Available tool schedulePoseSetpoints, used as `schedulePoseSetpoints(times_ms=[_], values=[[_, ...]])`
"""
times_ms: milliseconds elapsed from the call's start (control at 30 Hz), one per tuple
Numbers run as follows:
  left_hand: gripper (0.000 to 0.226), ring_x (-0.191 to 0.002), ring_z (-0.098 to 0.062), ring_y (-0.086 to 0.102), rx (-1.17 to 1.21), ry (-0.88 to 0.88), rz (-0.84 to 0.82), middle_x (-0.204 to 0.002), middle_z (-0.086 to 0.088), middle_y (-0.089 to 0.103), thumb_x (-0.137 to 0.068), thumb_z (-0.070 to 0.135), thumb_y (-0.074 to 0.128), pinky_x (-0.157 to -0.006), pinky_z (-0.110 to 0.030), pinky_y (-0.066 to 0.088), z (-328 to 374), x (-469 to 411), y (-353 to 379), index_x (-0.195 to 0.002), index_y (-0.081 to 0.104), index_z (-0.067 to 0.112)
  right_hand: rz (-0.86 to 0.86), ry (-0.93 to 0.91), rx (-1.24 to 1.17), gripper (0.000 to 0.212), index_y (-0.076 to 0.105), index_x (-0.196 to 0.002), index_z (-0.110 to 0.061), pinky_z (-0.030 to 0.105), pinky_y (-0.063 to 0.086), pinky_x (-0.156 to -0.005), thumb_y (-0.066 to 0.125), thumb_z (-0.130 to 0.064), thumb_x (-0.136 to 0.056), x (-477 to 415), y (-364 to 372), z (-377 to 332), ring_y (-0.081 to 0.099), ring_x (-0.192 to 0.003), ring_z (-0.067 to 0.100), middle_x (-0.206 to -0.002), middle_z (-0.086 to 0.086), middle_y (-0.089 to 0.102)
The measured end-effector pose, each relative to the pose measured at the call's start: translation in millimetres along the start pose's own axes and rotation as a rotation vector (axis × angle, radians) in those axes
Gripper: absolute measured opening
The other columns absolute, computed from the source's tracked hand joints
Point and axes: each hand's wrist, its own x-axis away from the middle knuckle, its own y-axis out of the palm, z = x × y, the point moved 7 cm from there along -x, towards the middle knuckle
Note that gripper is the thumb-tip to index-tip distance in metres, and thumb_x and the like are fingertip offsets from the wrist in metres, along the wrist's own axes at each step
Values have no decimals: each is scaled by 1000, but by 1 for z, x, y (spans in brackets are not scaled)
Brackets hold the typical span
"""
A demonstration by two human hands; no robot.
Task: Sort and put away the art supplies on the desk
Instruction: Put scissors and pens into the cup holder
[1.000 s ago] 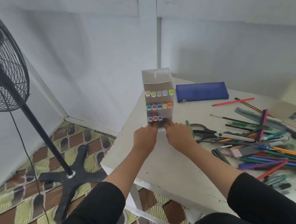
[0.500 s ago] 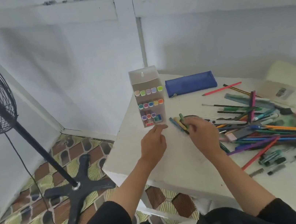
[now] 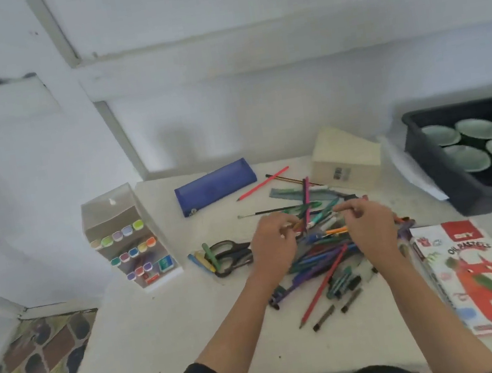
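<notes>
The left hand (image 3: 273, 241) and right hand (image 3: 370, 225) are hovering side by side over the pile of pens and pencils (image 3: 320, 263) lying at the centre of the frame on the desk (image 3: 165, 342); the fingers of both hands are curling into the top of the pile, but blur is preventing confirmation of whether either hand is grasping an item. The clear marker case (image 3: 127, 236) is standing upright at centre left, with the scissors (image 3: 232, 255) lying between it and the pile. The blue pencil case (image 3: 215, 184) is lying above the pile, and the oil pastels box (image 3: 482, 278) is lying at lower right.
</notes>
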Motion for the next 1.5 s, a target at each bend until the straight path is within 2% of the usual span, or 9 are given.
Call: schedulePoseSetpoints(times_ms=[233,567,700,800,1000,1133,1300,1400,1500], values=[[50,-126,-25,35,-185,-62,-275,-137,-8,42,-86,12,54,-102,-35,34,45,-73,88,-135,46,16,-98,51,-98,25,68,-97,-15,7,36,-58,49,-1,-90,-66,-47,55,54,-73,7,-96,8,67],[60,-134,-30,22,-488,-80,-370,-150,-9,21,-92,25,49,-101,-46,33,73,-154,140,-147,25,18,-340,-160,323,31,58,-121,-12,33,37,-97,49,-14,-92,-196,-22,58,45,-120,27,-125,6,57],[57,-132,-31,25,-503,-116,-368,-147,-10,25,-93,25,46,-99,-47,33,74,-174,141,-145,27,17,-524,-182,607,34,55,-113,-8,36,42,-86,47,-35,-95,-224,6,60,42,-117,29,-115,12,59],[46,-123,-30,36,-617,-107,-352,-137,-9,36,-96,28,40,-89,-44,40,73,-184,138,-140,33,15,-589,-142,543,35,53,-87,-9,27,37,-67,58,-43,-89,-233,15,57,50,-89,24,-89,7,57],[44,-105,-35,54,-582,-163,-113,-122,-11,46,-99,41,32,-76,-37,41,76,-206,106,-135,40,17,-444,-158,100,25,54,-86,-14,28,35,-59,71,-31,-80,-222,12,24,50,-74,16,-76,-5,51],[72,-87,-37,64,-299,-429,-76,-114,-15,54,-89,64,38,-74,-38,55,69,-214,92,-139,22,15,-288,-257,164,19,50,-86,-15,30,35,-58,64,-28,-87,-210,9,0,50,-71,19,-74,-4,53],[54,-75,-31,62,260,-620,30,-96,-7,49,-90,19,49,-68,-48,59,46,-216,100,-134,20,7,-218,-446,163,8,57,-88,-10,30,31,-54,55,-17,-92,-190,16,-7,46,-75,19,-79,-1,54],[44,-72,-28,60,285,-605,62,-99,-9,50,-92,6,40,-52,-37,58,32,-214,106,-133,26,4,-312,-533,67,14,67,-94,-7,29,40,-63,56,-15,-93,-183,25,-2,48,-82,14,-91,6,61],[35,-69,-28,64,200,-442,7,-106,-17,60,-88,6,39,-38,-31,52,30,-221,114,-123,42,3,-21,-523,106,18,67,-101,-9,22,37,-56,59,-18,-89,-190,5,6,47,-82,17,-97,11,52]])
